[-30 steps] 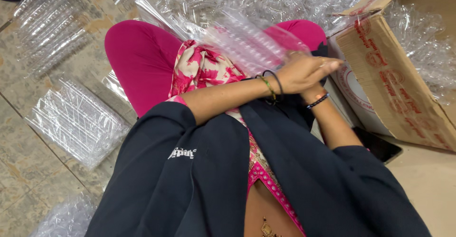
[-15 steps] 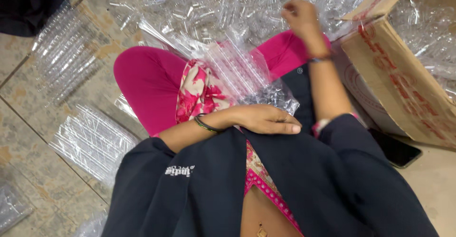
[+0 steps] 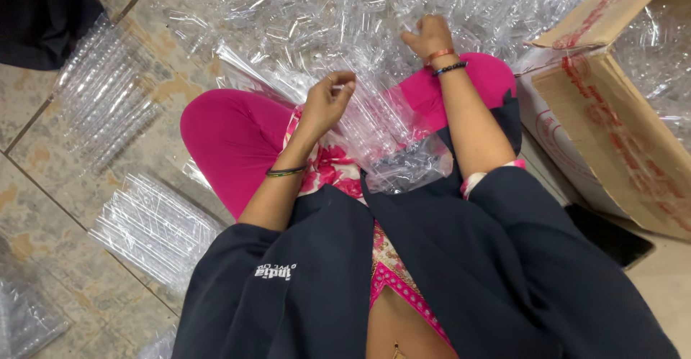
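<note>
— What lies at the far left of the tiled floor?

— Flat stacks of clear, ribbed plastic blister trays, one upper left, another lower down beside the seated person's bright pink trouser knee.

— And the left hand?

— The left hand is raised over the lap, fingers curled together as if pinching something small and clear; what it grips is too transparent to make out. A dark bangle circles that forearm.

— What rests on the lap?

— A slanting bundle of clear plastic trays, lying across the pink legs between the two arms, with a crumpled clear plastic bag just below it.

— The right hand?

— The right hand reaches forward into the loose heap of clear plastic pieces spread over the floor ahead, fingers bent down among them; whether it has closed on one, I cannot tell. An orange band and dark beads sit at the wrist. The hands are well apart.

— Far right?

— An open brown cardboard box with red printing, tipped on its side, clear plastic showing inside.
</note>
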Demonstrator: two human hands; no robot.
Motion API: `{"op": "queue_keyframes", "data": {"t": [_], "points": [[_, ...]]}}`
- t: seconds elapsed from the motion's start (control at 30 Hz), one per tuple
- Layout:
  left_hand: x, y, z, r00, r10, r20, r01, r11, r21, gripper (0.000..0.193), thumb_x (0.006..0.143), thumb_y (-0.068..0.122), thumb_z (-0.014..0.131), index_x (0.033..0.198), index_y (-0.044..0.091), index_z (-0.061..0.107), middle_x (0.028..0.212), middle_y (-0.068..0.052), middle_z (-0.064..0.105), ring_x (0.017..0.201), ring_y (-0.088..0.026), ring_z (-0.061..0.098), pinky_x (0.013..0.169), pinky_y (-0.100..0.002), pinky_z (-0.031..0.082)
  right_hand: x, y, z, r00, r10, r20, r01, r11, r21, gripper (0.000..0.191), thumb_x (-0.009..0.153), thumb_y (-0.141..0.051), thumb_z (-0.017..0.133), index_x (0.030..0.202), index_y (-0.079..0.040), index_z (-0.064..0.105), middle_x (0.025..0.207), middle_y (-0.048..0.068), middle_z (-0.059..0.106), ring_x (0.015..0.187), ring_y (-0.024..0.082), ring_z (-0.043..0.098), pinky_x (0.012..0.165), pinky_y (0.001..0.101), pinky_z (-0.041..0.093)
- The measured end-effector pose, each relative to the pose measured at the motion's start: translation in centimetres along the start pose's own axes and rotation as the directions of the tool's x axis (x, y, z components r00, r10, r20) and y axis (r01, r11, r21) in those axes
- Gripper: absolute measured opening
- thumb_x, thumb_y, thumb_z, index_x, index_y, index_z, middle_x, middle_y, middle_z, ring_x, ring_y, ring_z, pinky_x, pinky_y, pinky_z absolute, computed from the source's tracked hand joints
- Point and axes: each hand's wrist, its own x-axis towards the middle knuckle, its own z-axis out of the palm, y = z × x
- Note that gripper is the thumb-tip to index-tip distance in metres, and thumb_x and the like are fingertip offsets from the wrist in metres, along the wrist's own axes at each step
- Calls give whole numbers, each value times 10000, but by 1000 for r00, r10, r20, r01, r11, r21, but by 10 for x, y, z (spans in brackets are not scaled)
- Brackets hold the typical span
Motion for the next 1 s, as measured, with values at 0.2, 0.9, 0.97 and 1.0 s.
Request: {"op": "queue_keyframes", "data": {"t": [0.2, 0.9, 0.97, 1.0], "points": [[21, 14, -3, 629, 769, 111, -531, 321, 784, 652, 737, 166, 752, 1364, 107, 582, 1339, -176, 649, 1219, -385, 613, 1010, -527, 432, -63, -37, 4, 981, -193, -4, 178, 901, 395, 554, 877, -279, 832, 1255, 22, 560, 1165, 167, 681, 1065, 255, 674, 921, 375, 550], [23, -13, -49, 977, 113, 180, 1, 846, -534, 782, 1024, 395, 640, 1634, 127, 231, 1464, -128, 529, 955, -144, 588, 919, -341, 547, -1, -33, 20, 930, -142, -340, 287, 857, 427, 244, 1000, -223, 803, 983, -28, 659, 891, 105, 695, 818, 257, 679, 724, 370, 552], [13, -6, -45, 947, 261, 188, -159, 887, -434, 772, 1040, 305, 706, 1640, 88, 272, 1600, -120, 419, 1170, -166, 558, 1050, -353, 513, -29, -30, 0, 964, -107, -244, 257, 610, 750, 221, 1053, -208, 742, 1031, -11, 644, 911, 57, 693, 801, 171, 681, 711, 296, 548], [8, -2, -43, 922, 332, 201, -238, 893, -383, 768, 1047, 258, 738, 1644, 68, 292, 1668, -115, 364, 1277, -176, 543, 1115, -358, 496, -46, -29, -8, 973, -144, -182, 229, 479, 848, 190, 1063, -200, 706, 1054, -21, 641, 938, 38, 702, 814, 139, 688, 730, 271, 546]]}}
